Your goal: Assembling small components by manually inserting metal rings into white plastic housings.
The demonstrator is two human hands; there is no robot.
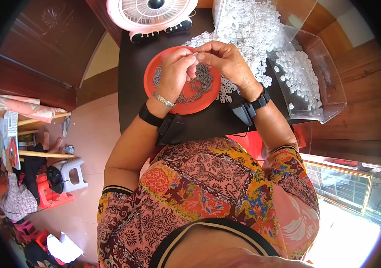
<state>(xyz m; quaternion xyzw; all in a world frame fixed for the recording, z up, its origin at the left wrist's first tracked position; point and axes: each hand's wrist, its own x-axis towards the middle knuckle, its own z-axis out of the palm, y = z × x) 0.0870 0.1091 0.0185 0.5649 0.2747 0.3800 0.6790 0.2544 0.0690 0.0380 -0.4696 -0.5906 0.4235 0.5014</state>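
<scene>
My left hand [175, 75] and my right hand [229, 65] meet above a round red plate [148, 82]. Both are closed, with fingertips pinched together around a tiny pale piece whose kind I cannot make out. Small grey, screw-like pieces [205, 84] lie heaped in the plate, partly hidden beneath my left hand. Right behind my right hand spreads a big pile of small white plastic pieces with holes [250, 33], and some are scattered beside the plate.
A clear plastic bin [331, 100] holding more white pieces [298, 71] stands at the right of the dark table [132, 107]. At the back left is a pink-and-white fan [130, 22]. Off to the left, another person sits near a grey stool [78, 172].
</scene>
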